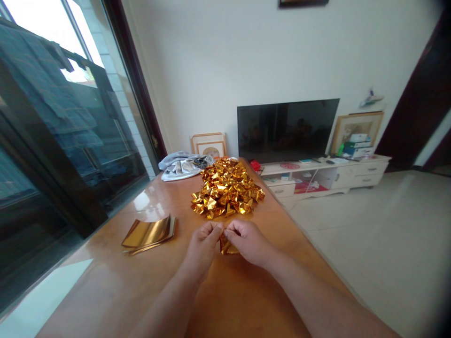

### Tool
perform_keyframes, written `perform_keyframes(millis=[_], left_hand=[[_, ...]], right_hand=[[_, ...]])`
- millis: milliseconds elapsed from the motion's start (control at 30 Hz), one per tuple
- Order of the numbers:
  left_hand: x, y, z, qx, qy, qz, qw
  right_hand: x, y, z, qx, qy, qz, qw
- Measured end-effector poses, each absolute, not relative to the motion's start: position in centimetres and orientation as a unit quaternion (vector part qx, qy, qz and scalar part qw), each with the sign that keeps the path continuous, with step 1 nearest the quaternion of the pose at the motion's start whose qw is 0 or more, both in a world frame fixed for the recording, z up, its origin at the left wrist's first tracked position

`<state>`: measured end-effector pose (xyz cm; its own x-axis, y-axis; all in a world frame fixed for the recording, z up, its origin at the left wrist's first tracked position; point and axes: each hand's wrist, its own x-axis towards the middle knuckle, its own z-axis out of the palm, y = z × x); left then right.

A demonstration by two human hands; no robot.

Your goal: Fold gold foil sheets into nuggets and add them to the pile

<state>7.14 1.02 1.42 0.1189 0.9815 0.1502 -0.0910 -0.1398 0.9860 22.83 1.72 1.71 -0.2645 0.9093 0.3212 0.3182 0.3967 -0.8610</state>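
Observation:
Between my two hands is a piece of gold foil paper point(229, 249), partly folded and held just above the wooden table point(225, 300). My left hand point(206, 237) pinches its upper left edge between thumb and finger. On the other side, my right hand point(248, 239) pinches the same sheet close to the left thumb, hiding part of it. Right beyond my hands lies a big heap of folded gold foil pieces point(225, 188). To the left rests a stack of flat gold foil sheets point(148, 234), slightly curled.
Grey-white cloth or bags point(183, 166) lie at the table's far left. A pale sheet point(49, 295) covers the near left corner. Past the far end stand a television point(287, 129) and a low white cabinet point(341, 176). A glass door point(70, 117) borders the left side.

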Motion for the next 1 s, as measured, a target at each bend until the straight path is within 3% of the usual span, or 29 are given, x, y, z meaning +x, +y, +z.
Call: perform_keyframes(millis=[633,1000], left_hand=[[6.1,2.0,0.8,0.438,0.405,0.617,0.513],[6.1,2.1,1.6,0.393,0.410,0.610,0.553]], right_hand=[[23.6,2.0,1.8,-0.449,-0.716,0.394,0.361],[24.2,2.0,2.3,-0.444,-0.712,0.421,0.344]])
